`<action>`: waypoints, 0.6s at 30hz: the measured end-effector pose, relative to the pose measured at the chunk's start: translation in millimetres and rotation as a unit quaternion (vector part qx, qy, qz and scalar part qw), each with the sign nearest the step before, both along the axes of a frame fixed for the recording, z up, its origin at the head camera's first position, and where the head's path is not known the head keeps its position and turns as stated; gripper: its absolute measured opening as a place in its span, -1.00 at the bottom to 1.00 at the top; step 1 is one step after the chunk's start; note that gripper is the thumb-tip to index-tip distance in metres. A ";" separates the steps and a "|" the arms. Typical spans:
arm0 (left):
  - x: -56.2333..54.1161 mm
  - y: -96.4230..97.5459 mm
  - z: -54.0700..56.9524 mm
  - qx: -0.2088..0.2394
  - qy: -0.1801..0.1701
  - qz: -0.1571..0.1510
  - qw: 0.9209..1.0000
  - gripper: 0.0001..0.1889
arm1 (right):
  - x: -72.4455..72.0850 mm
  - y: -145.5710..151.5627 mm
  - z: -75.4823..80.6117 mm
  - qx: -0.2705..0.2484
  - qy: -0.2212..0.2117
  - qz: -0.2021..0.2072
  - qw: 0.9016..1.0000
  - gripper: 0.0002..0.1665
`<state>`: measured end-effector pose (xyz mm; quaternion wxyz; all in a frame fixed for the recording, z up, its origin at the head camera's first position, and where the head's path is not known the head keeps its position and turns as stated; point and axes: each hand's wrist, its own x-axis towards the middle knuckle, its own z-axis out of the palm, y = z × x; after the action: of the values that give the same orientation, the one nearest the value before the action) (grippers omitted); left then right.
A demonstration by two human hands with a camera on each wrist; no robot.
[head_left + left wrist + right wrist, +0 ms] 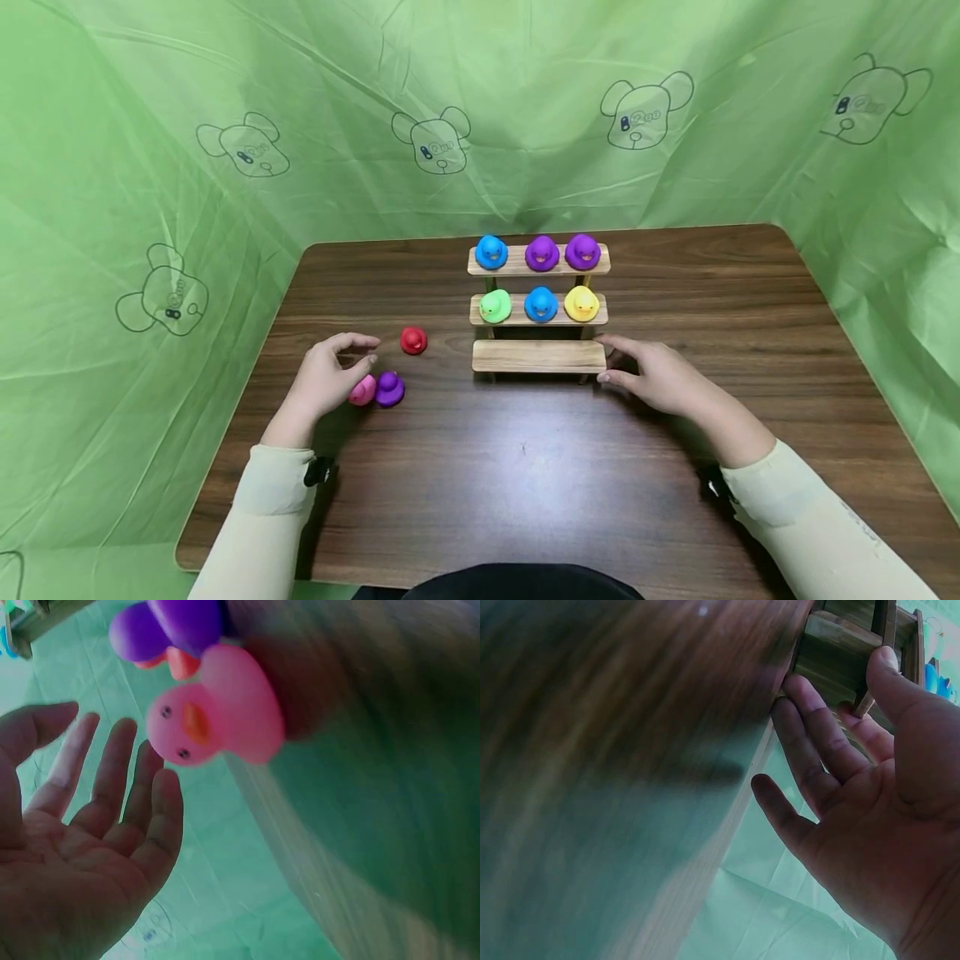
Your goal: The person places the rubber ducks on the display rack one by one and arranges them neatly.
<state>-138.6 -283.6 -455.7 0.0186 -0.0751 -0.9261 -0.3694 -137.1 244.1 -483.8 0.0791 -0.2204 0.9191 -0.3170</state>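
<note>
A small wooden three-tier stand (538,357) stands on the table, with toy ducks on its upper two tiers and a bare lowest tier. The back tier bears a blue duck (491,252) and two purple ducks. On the middle one sit a green duck (495,306), a blue duck and a yellow duck (582,304). My left hand (326,375), fingers spread apart and holding nothing, hovers beside a pink duck (244,705). A purple duck (389,389) lies against the pink one. My right hand (656,375) is at the stand's right end, fingertips at the lowest tier.
A red duck (413,340) sits between my left hand and the stand. The brown wooden table (525,500) has rounded corners. Green sheeting (525,100) with printed mouse-like heads hangs behind the table and at both sides.
</note>
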 end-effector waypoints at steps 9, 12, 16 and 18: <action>14.6 -24.6 -11.3 0.008 -0.049 -0.029 0.998 -0.68 | 1.3 1.2 -1.2 -0.004 0.001 0.000 1.000 -0.26; 17.3 -33.6 -15.6 0.016 -0.063 -0.044 0.997 -0.62 | 1.1 1.0 -1.1 -0.005 0.000 -0.001 1.000 -0.26; 18.2 -44.8 -18.7 0.009 -0.062 -0.063 0.996 -0.53 | 0.6 0.4 -0.8 -0.003 0.000 -0.001 1.000 -0.26; 18.7 -48.5 -19.5 0.009 -0.066 -0.070 0.995 -0.49 | 0.4 0.1 -0.6 -0.003 0.000 -0.001 1.000 -0.26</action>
<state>-119.9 -332.1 -475.2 -0.0674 -0.1155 -0.9142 -0.3826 -136.7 244.3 -484.4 0.0779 -0.2201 0.9183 -0.3198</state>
